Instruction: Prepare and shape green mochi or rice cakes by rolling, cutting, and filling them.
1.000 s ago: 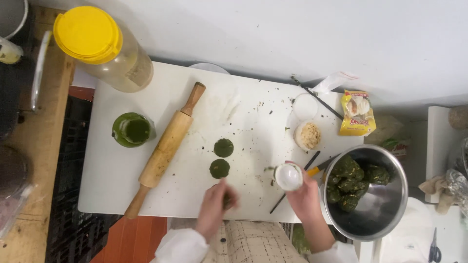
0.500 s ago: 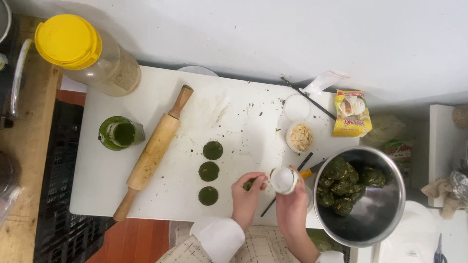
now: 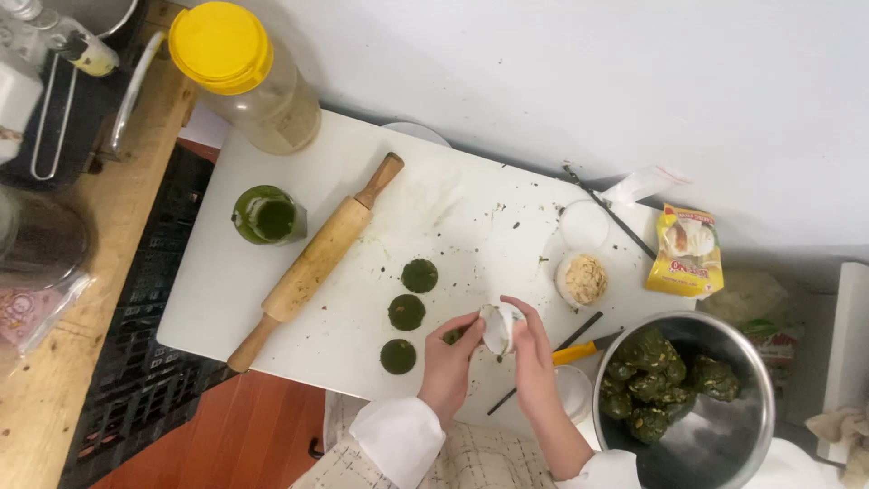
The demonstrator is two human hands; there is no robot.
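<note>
Low in the frame's centre, the right hand (image 3: pixel 534 358) cups a small white mould (image 3: pixel 500 328) by its rim while the left hand (image 3: pixel 451 362) pinches a dark green dough piece (image 3: pixel 452 336) against it. That dough looks soft and sticky, best taken lightly by its edges; the mould seems light and rigid. Half a second earlier the hands met similarly; 3 green discs (image 3: pixel 406 312) stay unmoved on the white board (image 3: pixel 235 281).

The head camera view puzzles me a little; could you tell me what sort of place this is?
Probably a home kitchen worktop set up for pastry making: a wooden rolling pin lies on a white board, three green dough discs sit beside it, and a steel bowl holds green dough lumps.
</note>
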